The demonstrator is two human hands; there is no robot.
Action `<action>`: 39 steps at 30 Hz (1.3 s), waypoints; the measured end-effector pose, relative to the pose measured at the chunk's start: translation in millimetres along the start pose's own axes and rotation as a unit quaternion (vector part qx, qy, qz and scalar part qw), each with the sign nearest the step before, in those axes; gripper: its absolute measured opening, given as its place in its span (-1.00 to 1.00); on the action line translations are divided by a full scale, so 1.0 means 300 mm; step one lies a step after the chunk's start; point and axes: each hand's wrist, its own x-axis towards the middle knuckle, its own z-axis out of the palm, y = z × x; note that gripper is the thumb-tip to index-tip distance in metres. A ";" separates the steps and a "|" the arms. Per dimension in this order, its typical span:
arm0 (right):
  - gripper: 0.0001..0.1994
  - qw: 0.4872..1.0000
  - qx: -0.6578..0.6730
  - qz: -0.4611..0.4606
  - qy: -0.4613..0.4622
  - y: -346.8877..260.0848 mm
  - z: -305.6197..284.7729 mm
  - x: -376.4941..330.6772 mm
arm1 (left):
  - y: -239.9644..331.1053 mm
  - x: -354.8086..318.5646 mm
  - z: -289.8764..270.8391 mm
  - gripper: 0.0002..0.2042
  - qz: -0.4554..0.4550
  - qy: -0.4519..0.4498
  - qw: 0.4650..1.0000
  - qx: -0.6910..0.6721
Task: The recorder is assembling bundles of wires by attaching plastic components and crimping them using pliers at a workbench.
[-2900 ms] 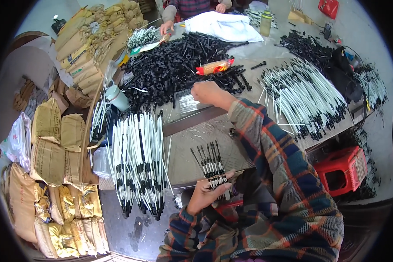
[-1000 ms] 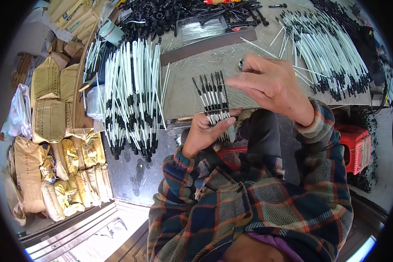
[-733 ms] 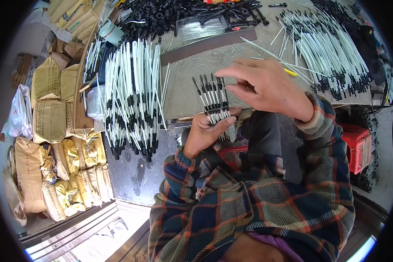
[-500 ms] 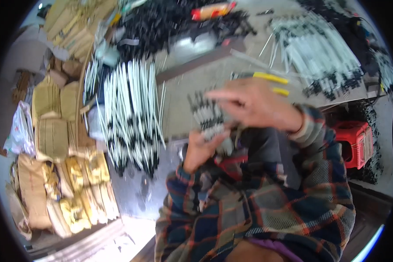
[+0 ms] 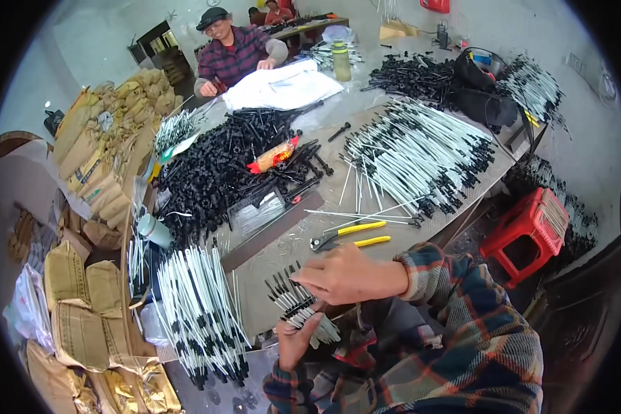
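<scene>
left hand [image 5: 297, 339] closed around a fanned row of short black-and-white sticks [image 5: 298, 303], thumb laid across them, their black tips pointing away over the near edge of the counter [image 5: 283, 252]. right hand [image 5: 348, 277] partly curled beside the same tips; whether its fingers grip anything cannot be told. just beyond it, pliers [image 5: 360, 243] with yellow handles, lying flat. to the left, a pile of long white sticks [image 5: 196, 297]; to the upper right, a broader pile of similar rods [image 5: 414, 155]. between these, a brown bar [image 5: 276, 234] just before a clear tray [image 5: 240, 222], with a heap of black parts [image 5: 203, 165] behind.
</scene>
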 end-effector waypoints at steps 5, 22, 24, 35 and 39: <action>-0.87 0.982 0.164 0.078 -0.052 0.029 0.010 0.024 | -0.024 -0.014 -0.006 -0.77 -0.001 -0.006 0.999 -0.036; -0.78 0.892 0.368 0.115 -0.237 0.102 -0.001 0.135 | -0.023 0.015 -0.022 -0.76 0.011 -0.030 0.997 -0.074; -0.77 0.895 0.363 0.096 -0.240 0.099 -0.011 0.135 | -0.023 0.008 -0.015 -0.76 0.014 -0.038 0.995 -0.088; -0.79 0.931 0.253 0.035 -0.260 0.100 -0.024 0.168 | 0.000 0.013 -0.013 -0.77 0.027 -0.028 0.997 -0.060; -0.83 0.902 0.349 0.099 -0.233 0.116 0.019 0.130 | -0.025 0.019 -0.015 -0.77 0.034 -0.034 0.997 -0.067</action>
